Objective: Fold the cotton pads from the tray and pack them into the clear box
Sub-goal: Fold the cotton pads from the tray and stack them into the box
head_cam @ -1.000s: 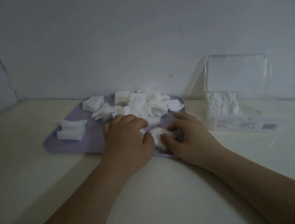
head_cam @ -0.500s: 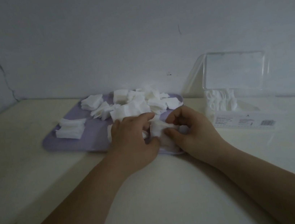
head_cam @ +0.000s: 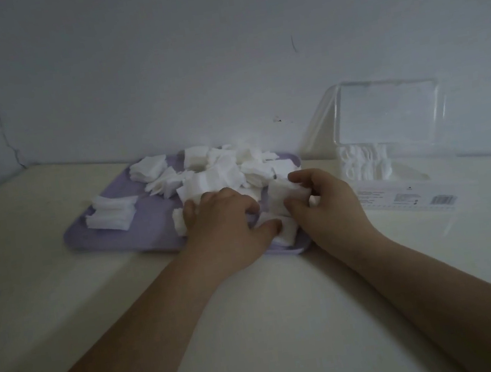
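Pinches a cotton pad (head_cam: 280,195) in the grip of the right hand (head_cam: 329,205), over the purple tray (head_cam: 149,230), near right corner; rests the left hand (head_cam: 221,224) on loose pads (head_cam: 214,176), grip there impossible to tell.

Pale cream table (head_cam: 273,324), back edge against a wall. Lilac tray (head_cam: 149,230) lies flat on it left of centre, close to the wall. To the right of the tray, just beside it, stands a clear box (head_cam: 403,195), lid raised
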A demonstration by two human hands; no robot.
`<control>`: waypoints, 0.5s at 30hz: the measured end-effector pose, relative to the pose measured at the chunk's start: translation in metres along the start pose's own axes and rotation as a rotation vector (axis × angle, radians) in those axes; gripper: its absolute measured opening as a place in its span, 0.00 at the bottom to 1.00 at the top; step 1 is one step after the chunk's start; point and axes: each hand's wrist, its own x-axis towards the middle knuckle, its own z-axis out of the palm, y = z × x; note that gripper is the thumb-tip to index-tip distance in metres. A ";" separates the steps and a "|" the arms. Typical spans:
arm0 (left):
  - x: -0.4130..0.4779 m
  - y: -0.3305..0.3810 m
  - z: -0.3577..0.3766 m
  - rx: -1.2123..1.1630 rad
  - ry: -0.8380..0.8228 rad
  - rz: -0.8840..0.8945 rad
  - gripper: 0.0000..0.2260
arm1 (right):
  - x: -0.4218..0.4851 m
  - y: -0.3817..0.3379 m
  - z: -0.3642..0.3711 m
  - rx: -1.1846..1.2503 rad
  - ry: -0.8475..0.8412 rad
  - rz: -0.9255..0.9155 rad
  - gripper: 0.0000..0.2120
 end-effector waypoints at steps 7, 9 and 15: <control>-0.001 0.000 -0.005 -0.111 -0.017 -0.027 0.10 | 0.002 -0.001 0.000 0.005 -0.045 -0.021 0.15; -0.005 -0.004 -0.008 -0.168 -0.017 -0.008 0.11 | 0.003 0.001 -0.001 0.027 -0.022 0.001 0.13; -0.013 -0.005 -0.018 -0.258 -0.001 0.061 0.17 | 0.003 0.004 -0.002 0.034 -0.005 0.011 0.11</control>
